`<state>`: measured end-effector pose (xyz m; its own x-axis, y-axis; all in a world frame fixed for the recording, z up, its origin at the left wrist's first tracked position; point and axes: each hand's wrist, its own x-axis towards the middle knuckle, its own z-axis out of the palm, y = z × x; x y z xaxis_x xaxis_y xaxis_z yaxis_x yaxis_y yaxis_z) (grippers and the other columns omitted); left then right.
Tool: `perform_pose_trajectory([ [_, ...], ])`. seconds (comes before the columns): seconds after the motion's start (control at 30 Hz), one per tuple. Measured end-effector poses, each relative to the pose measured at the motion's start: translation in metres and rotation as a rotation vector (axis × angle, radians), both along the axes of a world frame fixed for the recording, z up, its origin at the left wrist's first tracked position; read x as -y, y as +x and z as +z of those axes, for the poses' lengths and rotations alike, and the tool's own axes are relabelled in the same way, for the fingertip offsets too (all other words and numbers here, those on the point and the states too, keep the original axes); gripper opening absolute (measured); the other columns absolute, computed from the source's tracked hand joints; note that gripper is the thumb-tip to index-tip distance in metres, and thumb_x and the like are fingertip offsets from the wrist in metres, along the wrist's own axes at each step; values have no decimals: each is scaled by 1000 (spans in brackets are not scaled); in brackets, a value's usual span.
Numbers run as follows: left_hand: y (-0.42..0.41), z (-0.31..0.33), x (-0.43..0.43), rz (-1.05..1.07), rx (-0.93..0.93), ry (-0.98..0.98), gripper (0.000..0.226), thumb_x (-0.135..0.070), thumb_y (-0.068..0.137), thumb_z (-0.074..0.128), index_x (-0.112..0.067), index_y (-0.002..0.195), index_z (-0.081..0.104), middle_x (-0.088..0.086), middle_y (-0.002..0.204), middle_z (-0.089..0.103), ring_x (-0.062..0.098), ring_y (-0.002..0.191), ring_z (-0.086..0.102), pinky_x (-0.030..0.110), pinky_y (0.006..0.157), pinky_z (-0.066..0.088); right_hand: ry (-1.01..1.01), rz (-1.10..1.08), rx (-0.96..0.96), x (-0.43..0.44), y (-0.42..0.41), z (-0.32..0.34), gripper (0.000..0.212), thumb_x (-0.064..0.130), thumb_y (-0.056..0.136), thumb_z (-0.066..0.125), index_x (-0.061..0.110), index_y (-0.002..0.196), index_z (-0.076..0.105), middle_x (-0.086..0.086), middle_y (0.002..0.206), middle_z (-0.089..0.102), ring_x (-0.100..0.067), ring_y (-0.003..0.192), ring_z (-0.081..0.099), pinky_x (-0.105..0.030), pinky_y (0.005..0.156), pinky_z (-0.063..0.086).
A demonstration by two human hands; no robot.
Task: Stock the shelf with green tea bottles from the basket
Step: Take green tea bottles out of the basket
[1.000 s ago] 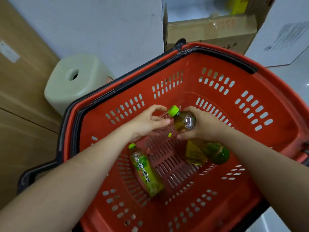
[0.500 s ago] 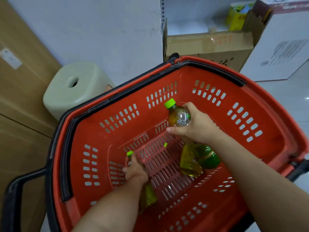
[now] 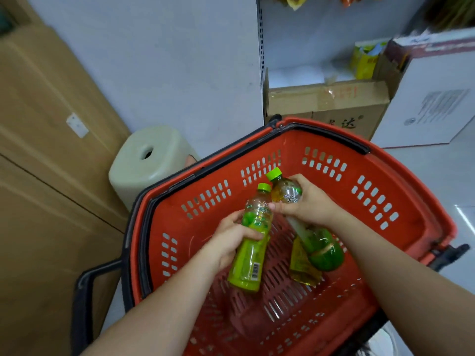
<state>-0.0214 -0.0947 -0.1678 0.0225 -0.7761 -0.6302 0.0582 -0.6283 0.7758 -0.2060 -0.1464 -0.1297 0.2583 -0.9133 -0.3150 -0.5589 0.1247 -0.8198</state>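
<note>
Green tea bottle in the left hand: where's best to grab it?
Round its labelled middle, from the left, as the left hand does: the green tea bottle is round and even there, and the right hand crowds its other side.

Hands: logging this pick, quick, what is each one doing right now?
Left hand: gripping a green tea bottle by its middle.
Right hand: gripping a second green tea bottle near its neck.
</note>
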Motion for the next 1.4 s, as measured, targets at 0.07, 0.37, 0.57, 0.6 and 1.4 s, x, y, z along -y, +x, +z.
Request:
perform_pose_trajectory([
  [0.07,6,28,-10,32,-158,-46,47,14,70,56,-7,111,61,13,78,69,26,62,67,33,57,56,24,-36,135,-6,4,14,73,48,62,81,24,120,43,5,110,64,-4,87,60,-13,71,47],
  [0.37,25,146,-85,185,-259,-346,60,-8,60,80,-9,115,57,16,92,70,29,72,67,41,67,57,206,42,701,-57,49,128,57,9,78,72,21,127,45,-12,105,69,-25,85,71,-40,75,56],
  [0.57,77,228,-169,196,-186,-653,57,1,65,71,-4,120,57,23,109,67,35,92,66,48,82,56,-35,207,760,-122,95,214,63,16,57,87,12,113,59,-9,98,73,-25,85,72,-38,74,57],
  [0.6,85,240,-185,225,-136,-705,59,3,64,72,-3,121,56,22,111,66,34,95,65,46,82,55,-53,216,801,-135,107,225,57,16,57,86,12,108,62,-7,92,74,-23,80,72,-35,69,57],
  [1.4,345,375,-453,1155,920,-845,67,-19,59,89,-27,114,51,-4,105,66,12,94,64,33,83,51,-226,770,1014,-363,389,342,35,17,71,79,14,103,64,7,86,72,-3,78,68,-18,65,52],
])
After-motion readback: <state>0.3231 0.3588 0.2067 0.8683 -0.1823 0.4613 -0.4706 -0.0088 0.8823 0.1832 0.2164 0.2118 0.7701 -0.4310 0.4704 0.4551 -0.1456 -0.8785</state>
